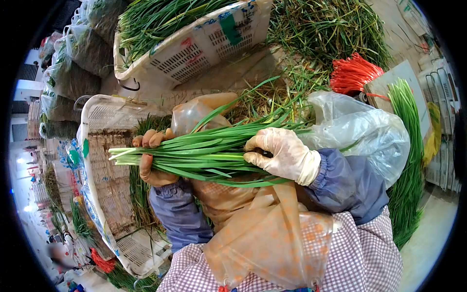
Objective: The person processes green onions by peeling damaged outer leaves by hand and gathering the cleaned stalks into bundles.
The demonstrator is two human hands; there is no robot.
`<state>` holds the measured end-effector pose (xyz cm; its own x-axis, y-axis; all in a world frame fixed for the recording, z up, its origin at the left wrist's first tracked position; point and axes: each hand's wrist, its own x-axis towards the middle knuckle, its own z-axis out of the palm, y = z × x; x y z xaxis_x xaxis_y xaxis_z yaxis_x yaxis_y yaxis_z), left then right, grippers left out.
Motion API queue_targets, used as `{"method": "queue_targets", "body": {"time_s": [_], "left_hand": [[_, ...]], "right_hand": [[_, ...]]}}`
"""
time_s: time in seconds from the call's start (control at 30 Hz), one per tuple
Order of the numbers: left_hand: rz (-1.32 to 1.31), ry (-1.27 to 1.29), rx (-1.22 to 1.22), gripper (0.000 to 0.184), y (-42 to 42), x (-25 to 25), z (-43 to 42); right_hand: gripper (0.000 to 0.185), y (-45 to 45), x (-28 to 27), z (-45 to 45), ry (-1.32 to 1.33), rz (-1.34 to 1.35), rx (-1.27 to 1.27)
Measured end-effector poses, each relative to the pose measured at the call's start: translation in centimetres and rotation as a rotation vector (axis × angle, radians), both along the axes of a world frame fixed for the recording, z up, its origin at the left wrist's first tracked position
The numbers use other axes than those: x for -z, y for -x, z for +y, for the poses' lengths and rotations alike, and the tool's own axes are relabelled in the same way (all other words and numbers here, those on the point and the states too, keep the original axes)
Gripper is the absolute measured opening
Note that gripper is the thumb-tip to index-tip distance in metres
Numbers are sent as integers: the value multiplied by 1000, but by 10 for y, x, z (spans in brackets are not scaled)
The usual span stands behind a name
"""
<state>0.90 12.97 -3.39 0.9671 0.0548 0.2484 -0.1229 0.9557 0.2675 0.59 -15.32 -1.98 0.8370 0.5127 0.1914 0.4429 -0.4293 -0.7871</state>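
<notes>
A loose bunch of garlic chives (209, 151) lies sideways across the middle of the head view, white stem ends to the left and leaf tips to the right. My left hand (156, 160), in a brown stained glove, is closed around the bunch near the stem ends. Pinched at the leaves on the right side is my right hand (279, 153), in a whitish glove, thumb and fingertips on a pale yellowish-green blade. Beneath the bunch, a clear plastic apron (262, 238) covers my lap.
A white crate (204, 48) heaped with chives stands ahead; another crate (109, 194) stands left. Loose chive scraps (326, 29) pile up behind. Red ties (355, 73) lie on a board at right, beside a long chive bundle (406, 170) and clear plastic (365, 129). Filled bags (68, 82) line the left.
</notes>
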Motion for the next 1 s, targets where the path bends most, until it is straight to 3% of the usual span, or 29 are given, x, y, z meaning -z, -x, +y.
{"method": "queue_targets", "body": {"time_s": [0.23,0.4,0.53,0.7,0.9,1.0], "left_hand": [[30,52,27,43,1,0,-2],[-6,-26,26,46,0,-5,-2],[-38,-38,43,46,-2,0,-1],[-48,-58,36,47,-2,-2,-3],[-66,-180,37,47,1,-5,-2],[-75,-193,51,49,1,-4,-1]], "right_hand": [[19,-1,-3,22,1,-15,-33],[9,-6,5,28,-181,43,-50],[15,-5,0,27,-51,304,-75],[21,-2,-1,34,-21,195,-106],[16,-6,1,36,-230,212,-113],[11,-2,-10,37,-485,510,12]]}}
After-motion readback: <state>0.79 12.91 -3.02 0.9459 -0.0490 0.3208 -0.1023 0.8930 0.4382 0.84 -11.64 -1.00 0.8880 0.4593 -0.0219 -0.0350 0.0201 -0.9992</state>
